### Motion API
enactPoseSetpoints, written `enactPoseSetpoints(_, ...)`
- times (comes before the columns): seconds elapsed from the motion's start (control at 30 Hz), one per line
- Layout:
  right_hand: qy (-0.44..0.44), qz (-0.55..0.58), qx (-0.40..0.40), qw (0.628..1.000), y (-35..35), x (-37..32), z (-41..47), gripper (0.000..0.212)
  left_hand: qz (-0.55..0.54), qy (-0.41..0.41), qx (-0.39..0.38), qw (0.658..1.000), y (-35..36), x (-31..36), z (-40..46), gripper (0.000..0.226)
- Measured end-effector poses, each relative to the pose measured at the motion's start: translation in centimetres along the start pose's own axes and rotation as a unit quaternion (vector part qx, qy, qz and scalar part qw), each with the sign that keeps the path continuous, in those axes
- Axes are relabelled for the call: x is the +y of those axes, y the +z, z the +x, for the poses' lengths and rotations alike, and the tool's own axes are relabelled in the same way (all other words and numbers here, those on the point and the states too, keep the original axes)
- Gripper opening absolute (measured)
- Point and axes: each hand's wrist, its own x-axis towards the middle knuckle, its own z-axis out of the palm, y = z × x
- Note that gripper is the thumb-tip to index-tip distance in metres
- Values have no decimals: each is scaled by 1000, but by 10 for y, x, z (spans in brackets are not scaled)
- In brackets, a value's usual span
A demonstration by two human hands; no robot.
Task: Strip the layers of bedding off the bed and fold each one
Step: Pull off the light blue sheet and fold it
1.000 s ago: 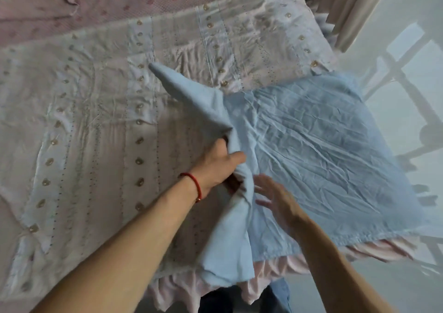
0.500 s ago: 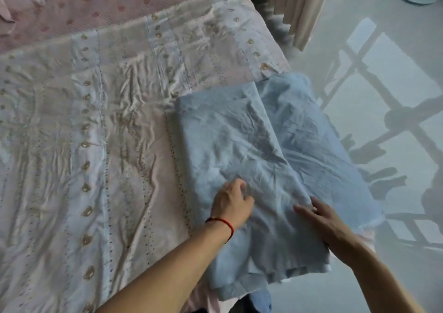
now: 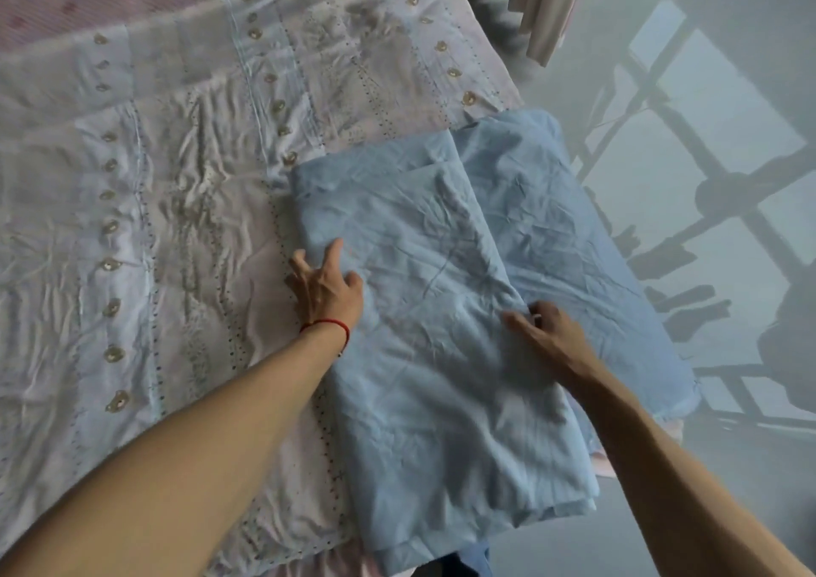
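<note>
On blue sheet [image 3: 441, 333]: left hand [image 3: 326, 287] spread flat; right hand [image 3: 545, 329] pinches fold.

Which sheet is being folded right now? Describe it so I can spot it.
On the bed's near right corner, over the white embroidered cover, lies the blue sheet. It is plain, creased, partly folded, and under both hands, unlike the patterned bedding around it.

A pale curtain [image 3: 536, 6] hangs beside the glossy grey floor [image 3: 706, 143] with window shadows.
</note>
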Motion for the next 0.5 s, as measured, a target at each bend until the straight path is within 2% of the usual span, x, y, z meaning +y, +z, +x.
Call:
enactPoseSetpoints(0.07,0,38,28,999,3,-21,34,43,-33,-19,7,999,-6,2,31,52)
enactPoseSetpoints(0.17,8,81,44,996,10,-53,87,53,-176,-70,-6,982,-17,7,81,60)
enactPoseSetpoints(0.27,12,79,47,996,13,-85,124,49,-353,-206,-24,912,-22,0,133,82)
enactPoseSetpoints(0.33,2,100,67,993,11,-105,140,36,-443,-227,-87,863,-24,-5,159,60)
enactPoseSetpoints(0.4,-36,105,107,988,11,-116,147,23,-444,-214,-69,868,-29,-5,168,37)
enactPoseSetpoints(0.5,-79,63,134,986,20,-111,156,23,-412,-201,4,889,-23,-13,174,27)
